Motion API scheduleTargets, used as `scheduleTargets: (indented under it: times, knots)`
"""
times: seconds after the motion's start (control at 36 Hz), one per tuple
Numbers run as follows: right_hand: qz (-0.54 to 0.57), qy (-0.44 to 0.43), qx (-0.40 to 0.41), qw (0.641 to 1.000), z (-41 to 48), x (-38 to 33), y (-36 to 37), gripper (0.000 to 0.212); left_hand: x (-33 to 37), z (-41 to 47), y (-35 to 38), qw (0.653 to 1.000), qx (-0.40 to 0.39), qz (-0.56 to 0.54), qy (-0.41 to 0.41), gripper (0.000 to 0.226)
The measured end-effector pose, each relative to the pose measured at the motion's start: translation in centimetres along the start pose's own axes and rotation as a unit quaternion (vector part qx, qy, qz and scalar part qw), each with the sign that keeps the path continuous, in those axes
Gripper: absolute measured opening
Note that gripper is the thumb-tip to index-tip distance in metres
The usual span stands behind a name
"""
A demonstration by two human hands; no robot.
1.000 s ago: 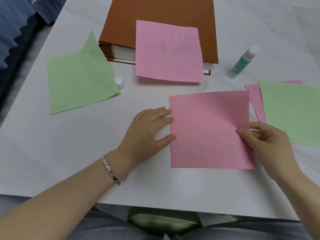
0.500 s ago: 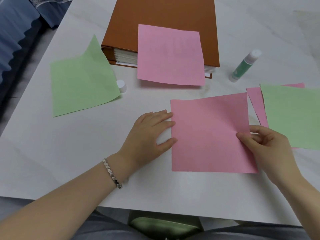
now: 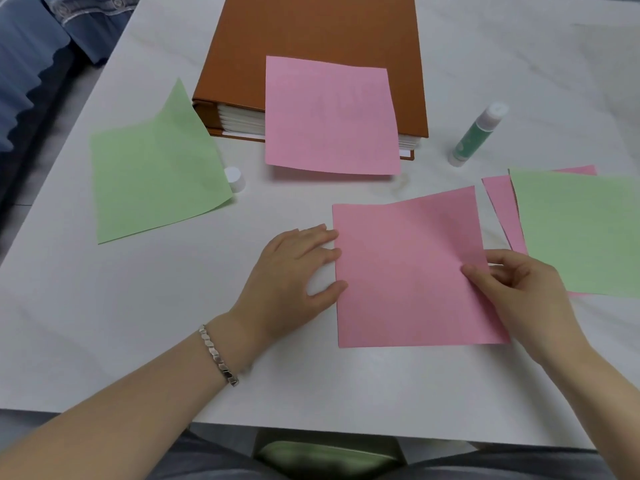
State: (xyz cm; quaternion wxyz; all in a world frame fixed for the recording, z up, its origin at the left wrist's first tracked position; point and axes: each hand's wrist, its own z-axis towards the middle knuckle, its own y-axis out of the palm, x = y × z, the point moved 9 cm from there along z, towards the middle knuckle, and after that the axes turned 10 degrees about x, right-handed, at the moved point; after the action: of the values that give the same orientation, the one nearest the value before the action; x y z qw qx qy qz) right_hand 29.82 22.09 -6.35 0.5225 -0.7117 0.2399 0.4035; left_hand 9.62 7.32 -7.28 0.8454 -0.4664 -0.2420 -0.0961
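Hands first: the left hand (image 3: 291, 271) lies flat on the table (image 3: 104, 323), fingers straight, its fingertips and thumb touching the left edge of the pink sheet (image 3: 405, 271) and pinning it there. The right hand (image 3: 519, 289) pinches the sheet's right edge, thumb on top and fingers curled beneath. That edge rides a little off the table, while the rest lies flat, square in front of the person. From where I stand this looks like the start of a fold: one side anchored, the other lifted. I'd judge no crease is made yet. The next move would call for carrying the right edge across to meet the left one and lining the corners up true before pressing down. The left hand should hold firm so the paper does not slide on the smooth top

Further out, a bracelet (image 3: 218, 355) sits on the left wrist. Just right of the sheet a green sheet (image 3: 581, 230) lies over a few pink ones (image 3: 502, 209). Behind, a second pink sheet (image 3: 329, 116) hangs over the front of a brown binder (image 3: 311, 29), with a glue stick (image 3: 479, 135) to its right. Off to the left a curled green sheet (image 3: 156, 168) lies with a white cap (image 3: 233, 178) at its corner

As for writing, the glue stick's green label is too blurred to read, and I can make out no brand or lettering anywhere else
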Motion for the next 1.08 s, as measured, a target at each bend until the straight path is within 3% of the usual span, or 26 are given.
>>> scheduleTargets:
  times: [0.22, 0.42, 0.53, 0.75, 1.08]
  knots:
    - [-0.010, 0.001, 0.000, 1.000, 0.2, 0.2, 0.1, 0.019, 1.6, 1.2, 0.0, 0.996, 0.011, 0.075, 0.048, 0.029]
    - [-0.027, 0.002, 0.002, 1.000, 0.1, 0.2, 0.0, 0.024, 3.4, 3.8, 1.5, 0.979, 0.000, 0.196, 0.050, 0.042]
    - [-0.017, 0.019, -0.009, 1.000, 0.3, 0.4, 0.1, 0.016, 3.9, 3.9, 3.1, 0.966, -0.029, 0.255, 0.038, 0.053]
    - [-0.051, -0.007, 0.044, 0.998, 1.0, -0.8, -1.7, 0.029, 3.0, 3.4, 4.4, 0.982, -0.057, 0.181, 0.021, 0.057]
    - [-0.125, -0.045, 0.033, 0.991, -0.2, -0.6, -0.8, 0.039, 2.4, 3.8, 4.6, 0.983, -0.070, 0.168, 0.004, 0.060]
